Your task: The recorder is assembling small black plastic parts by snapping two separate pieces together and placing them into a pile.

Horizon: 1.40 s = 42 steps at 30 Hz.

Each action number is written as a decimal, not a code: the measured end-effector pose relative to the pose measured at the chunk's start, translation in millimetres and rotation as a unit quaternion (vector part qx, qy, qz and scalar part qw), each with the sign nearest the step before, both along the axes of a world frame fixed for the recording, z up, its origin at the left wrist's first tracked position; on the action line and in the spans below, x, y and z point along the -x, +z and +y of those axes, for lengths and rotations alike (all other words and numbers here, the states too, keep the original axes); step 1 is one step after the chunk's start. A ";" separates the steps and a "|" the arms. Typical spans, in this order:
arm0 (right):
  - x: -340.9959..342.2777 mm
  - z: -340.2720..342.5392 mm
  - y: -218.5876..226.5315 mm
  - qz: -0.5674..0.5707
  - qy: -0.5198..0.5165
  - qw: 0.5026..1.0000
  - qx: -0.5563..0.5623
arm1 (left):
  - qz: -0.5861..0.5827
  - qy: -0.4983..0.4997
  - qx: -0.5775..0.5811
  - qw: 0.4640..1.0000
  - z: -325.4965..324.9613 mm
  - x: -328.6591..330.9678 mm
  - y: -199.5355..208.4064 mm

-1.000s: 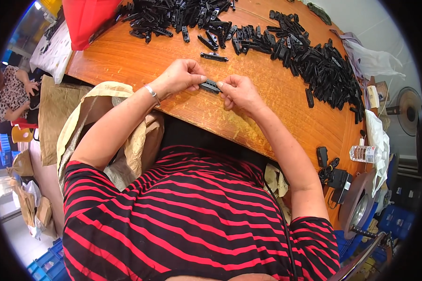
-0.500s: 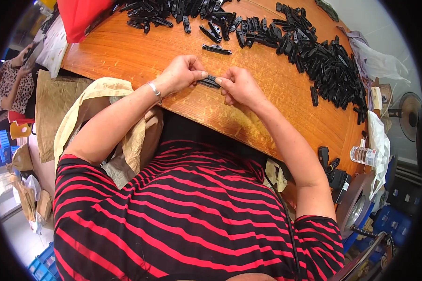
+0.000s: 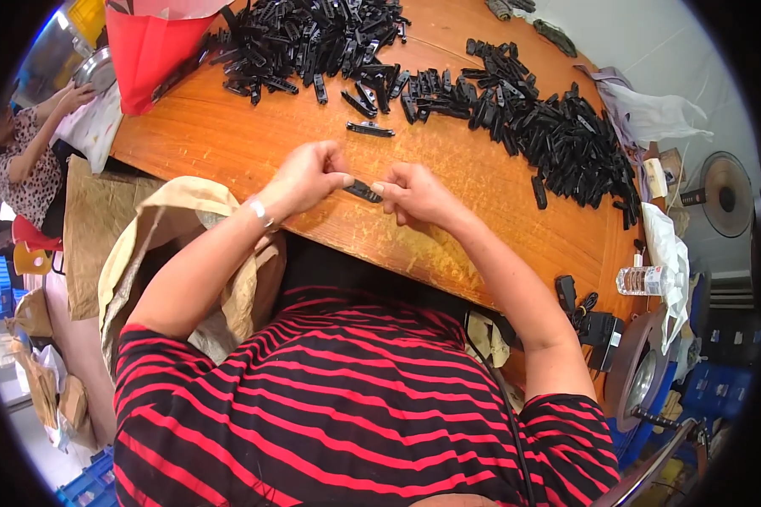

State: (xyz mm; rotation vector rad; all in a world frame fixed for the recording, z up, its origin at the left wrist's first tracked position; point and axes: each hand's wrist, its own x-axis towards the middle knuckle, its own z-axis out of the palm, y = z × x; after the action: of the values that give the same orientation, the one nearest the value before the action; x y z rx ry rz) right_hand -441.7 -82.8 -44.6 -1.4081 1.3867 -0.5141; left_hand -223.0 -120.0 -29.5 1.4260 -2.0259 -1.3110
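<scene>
A slim black plastic piece (image 3: 363,191) with slots along its surface spans the gap between my two hands, just above the wooden table near its front edge. My left hand (image 3: 313,176) pinches its left end between thumb and fingers. At the right end, my right hand (image 3: 416,193) grips it the same way, its other fingers curled under. A similar single black piece (image 3: 369,129) lies on the table a little beyond my hands. Farther off spreads a heap of such pieces (image 3: 313,38), and a second heap (image 3: 566,139) runs down the right side.
A red bag (image 3: 152,59) stands at the table's far left. An open brown paper sack (image 3: 186,193) sits by my left arm. On the right are a clear bottle (image 3: 640,280), a black power adapter (image 3: 600,328) and a fan (image 3: 727,194). Another person (image 3: 34,160) is at the left.
The view has tilted, so more of the far heap shows and the table sits lower in the picture. Both hands keep their pinch on the black piece.
</scene>
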 end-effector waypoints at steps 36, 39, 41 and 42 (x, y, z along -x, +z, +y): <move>7.2 -4.3 -20.6 0.228 -0.010 0.895 0.384 | -0.188 -0.114 0.319 0.922 -79.9 32.7 -10.6; 4.5 -11.4 -9.9 0.219 -0.019 0.912 0.347 | -0.166 -0.120 0.277 0.939 -68.3 26.7 4.8; 5.7 -15.2 0.1 0.149 -0.155 0.906 0.364 | -0.138 -0.152 0.237 0.950 -58.3 23.6 19.1; 7.7 -17.3 -0.1 0.149 -0.153 0.908 0.362 | -0.138 -0.151 0.234 0.950 -54.7 23.5 22.3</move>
State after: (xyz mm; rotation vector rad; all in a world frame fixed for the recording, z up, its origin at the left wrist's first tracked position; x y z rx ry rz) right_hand -449.4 -100.1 -44.7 -1.9204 1.7764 -1.1448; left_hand -246.4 -174.7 -7.2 1.1568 -2.5995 -0.6694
